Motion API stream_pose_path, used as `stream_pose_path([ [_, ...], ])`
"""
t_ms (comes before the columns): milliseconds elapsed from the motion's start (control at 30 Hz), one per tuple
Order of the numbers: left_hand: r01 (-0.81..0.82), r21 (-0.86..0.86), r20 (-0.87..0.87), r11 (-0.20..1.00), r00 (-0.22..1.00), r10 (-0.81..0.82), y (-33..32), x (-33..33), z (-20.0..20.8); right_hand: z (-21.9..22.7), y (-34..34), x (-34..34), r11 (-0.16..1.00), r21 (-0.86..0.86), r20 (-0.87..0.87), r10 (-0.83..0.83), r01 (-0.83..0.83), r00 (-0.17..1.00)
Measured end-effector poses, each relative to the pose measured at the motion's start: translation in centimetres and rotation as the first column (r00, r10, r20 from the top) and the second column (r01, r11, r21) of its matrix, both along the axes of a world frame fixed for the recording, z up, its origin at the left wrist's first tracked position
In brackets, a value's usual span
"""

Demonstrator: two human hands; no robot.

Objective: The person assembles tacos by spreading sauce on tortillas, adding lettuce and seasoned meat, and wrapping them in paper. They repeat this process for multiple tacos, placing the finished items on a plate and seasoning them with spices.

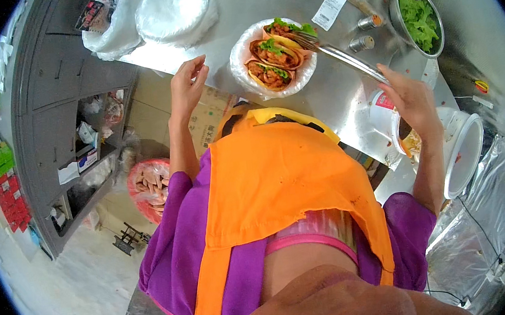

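Observation:
Long metal tongs (353,61) are gripped by my right hand (408,101). Their pronged tips (305,40) touch the farthest of three filled tacos. The tacos (277,54), with browned meat and green lettuce in folded shells, stand side by side on a plate covered in clear plastic (243,72), on the steel counter (347,117). Left of the plate, my left hand (188,87) hovers near the counter's edge, holding nothing, its fingers loosely bent and apart.
A steel bowl of lettuce (419,20) stands far right, beside several small shakers (369,22). White tubs (462,154) sit by my right forearm. Plastic-covered plates (172,12) lie far left. Below the counter are a red basin (151,186) and a grey cabinet (51,117).

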State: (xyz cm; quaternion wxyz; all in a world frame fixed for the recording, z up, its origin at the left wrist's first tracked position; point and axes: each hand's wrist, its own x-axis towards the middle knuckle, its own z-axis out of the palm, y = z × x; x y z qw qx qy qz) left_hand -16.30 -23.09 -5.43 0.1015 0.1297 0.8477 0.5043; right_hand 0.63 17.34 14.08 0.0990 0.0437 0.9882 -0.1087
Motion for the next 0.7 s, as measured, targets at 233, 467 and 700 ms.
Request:
stream_pose_path([
  [233, 0.028, -0.010, 0.046, 1.000, 0.999, -0.028, -0.2, -0.4, -0.1, 0.8, 0.1, -0.7, 0.996, 0.081, -0.002, 0.048, -0.047, 0.999],
  [467, 0.031, -0.046, 0.056, 0.998, 0.998, -0.029, -0.3, 0.3, -0.1, 2.2, -0.2, -0.7, 1.000, -0.013, -0.066, 0.017, -0.018, 0.998],
  [700, 0.044, -0.045, 0.000, 0.998, 0.999, -0.044, 0.9, 0.6, -0.1, 0.5, -0.1, -0.5, 0.998, 0.015, -0.055, -0.061, 0.062, 0.997],
])
